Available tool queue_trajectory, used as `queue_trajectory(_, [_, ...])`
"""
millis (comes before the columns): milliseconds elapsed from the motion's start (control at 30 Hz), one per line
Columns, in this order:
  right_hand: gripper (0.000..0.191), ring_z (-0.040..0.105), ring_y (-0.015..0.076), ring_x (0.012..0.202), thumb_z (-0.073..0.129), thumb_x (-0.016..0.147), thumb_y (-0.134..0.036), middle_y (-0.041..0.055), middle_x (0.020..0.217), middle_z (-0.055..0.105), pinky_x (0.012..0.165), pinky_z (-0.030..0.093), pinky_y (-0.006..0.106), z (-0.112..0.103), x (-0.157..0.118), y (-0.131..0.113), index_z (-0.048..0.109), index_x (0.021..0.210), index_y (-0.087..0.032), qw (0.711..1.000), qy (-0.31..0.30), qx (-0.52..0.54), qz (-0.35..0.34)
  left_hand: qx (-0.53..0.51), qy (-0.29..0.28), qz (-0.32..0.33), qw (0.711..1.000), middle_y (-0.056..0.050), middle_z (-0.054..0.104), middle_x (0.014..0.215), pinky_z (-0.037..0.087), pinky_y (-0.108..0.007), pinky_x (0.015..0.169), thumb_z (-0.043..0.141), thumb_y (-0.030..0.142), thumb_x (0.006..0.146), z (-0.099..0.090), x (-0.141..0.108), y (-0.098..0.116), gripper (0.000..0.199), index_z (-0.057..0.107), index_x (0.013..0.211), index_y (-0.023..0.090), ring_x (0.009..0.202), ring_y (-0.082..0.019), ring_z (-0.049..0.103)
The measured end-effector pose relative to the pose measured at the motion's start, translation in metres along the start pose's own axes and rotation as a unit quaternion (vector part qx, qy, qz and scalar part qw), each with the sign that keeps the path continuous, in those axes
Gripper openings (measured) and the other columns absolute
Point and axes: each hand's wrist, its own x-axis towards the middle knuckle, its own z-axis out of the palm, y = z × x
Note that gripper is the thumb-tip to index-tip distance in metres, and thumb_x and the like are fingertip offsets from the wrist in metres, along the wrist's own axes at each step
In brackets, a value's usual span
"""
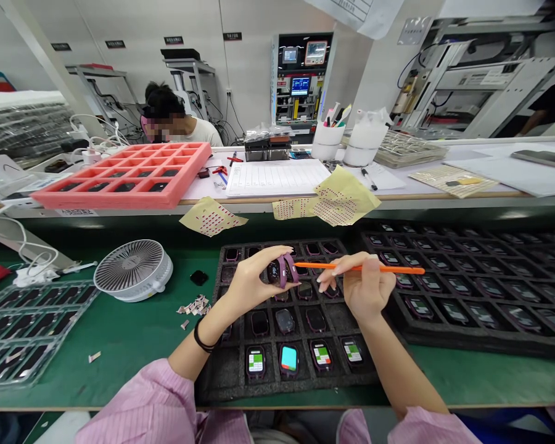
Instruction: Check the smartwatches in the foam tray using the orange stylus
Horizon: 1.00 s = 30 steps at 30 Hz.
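Note:
Between the thumb and fingers of my left hand [254,271] is a purple smartwatch case [283,270], held up on edge with what looks like two parts slightly apart. My right hand [367,287] grips a thin orange stick [393,269], whose left tip meets or nearly meets the case's right side. Below both hands lies a black foam tray [277,383] with watches in its square pockets. Along its front row, several watch screens are lit, one of them a cyan-screened watch [289,359]. Part of the tray's back rows is hidden behind my left hand.
A second black foam tray [444,336] of watches adjoins on the right. To the left are a grey fan [133,271], small loose pieces [197,305] and a clear tray [32,333]. A pink foam tray [166,196] rests on the shelf; a person [176,120] sits beyond.

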Motion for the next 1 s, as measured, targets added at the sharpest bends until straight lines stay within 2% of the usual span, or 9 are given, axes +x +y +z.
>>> queue_trajectory(233, [0.044,0.06,0.0144,0.041,0.043,0.095,-0.045,0.0043,0.058,0.069,0.037,0.042,0.027,-0.0023,-0.0042,0.0027,0.066,0.067,-0.02,0.999,-0.009,-0.017,-0.027,0.004,-0.007,-0.004,1.0,-0.011,0.07,0.111,0.055,-0.035,0.093,0.074,0.032,0.076,0.0024,-0.0003,-0.0011,0.044,0.061,0.114,0.016,0.103,-0.021,0.067])
queue_trajectory(333, [0.044,0.061,0.0155,0.043,0.044,0.094,-0.047,0.0045,0.058,0.068,0.038,0.044,0.027,-0.0013,-0.0013,0.0017,0.064,0.066,-0.02,1.0,-0.01,-0.019,-0.005,-0.002,-0.013,-0.022,1.0,-0.011,0.071,0.11,0.055,-0.035,0.093,0.076,0.032,0.074,0.0026,0.0002,0.0003,0.046,0.061,0.114,0.016,0.102,-0.022,0.068])
queue_trajectory(467, [0.037,0.062,0.0153,0.044,0.049,0.093,-0.043,0.0039,0.059,0.069,0.036,0.044,0.025,0.0014,0.0003,0.0005,0.061,0.067,-0.019,0.999,-0.027,0.038,0.029,-0.009,-0.009,-0.029,1.0,-0.011,0.071,0.11,0.054,-0.034,0.093,0.076,0.032,0.073,0.0026,0.0007,0.0038,0.046,0.062,0.113,0.016,0.102,-0.022,0.068])
queue_trajectory(1000, [0.034,0.063,0.0145,0.046,0.048,0.095,-0.036,0.0042,0.064,0.071,0.036,0.044,0.023,0.0056,-0.0055,0.0041,0.061,0.069,-0.019,0.996,-0.057,0.064,-0.011,0.003,-0.008,-0.03,0.999,-0.009,0.071,0.11,0.055,-0.033,0.092,0.078,0.028,0.07,0.0008,0.0008,0.0072,0.047,0.061,0.113,0.016,0.101,-0.021,0.068])
